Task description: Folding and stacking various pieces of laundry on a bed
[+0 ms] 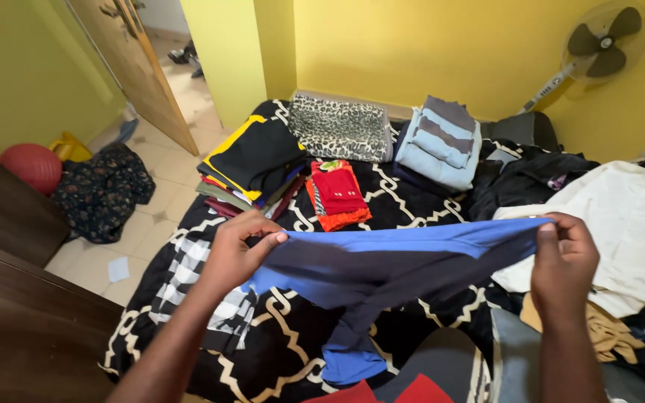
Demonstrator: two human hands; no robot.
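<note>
Above the patterned bedspread, my left hand and right hand pinch the blue garment taut by its waistband; uneven tension could slip one corner free.

Two bare forearms, no sleeves, left hand and right hand without rings, watch or gloves

Blue garment stretched flat, hanging above bed.

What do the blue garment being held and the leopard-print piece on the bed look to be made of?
Blue garment: soft, matte knit fabric, likely cotton; it drapes and sags between the hands. Leopard-print piece: folded cloth, matte with a slightly plush look; the fibre cannot be told.
</note>
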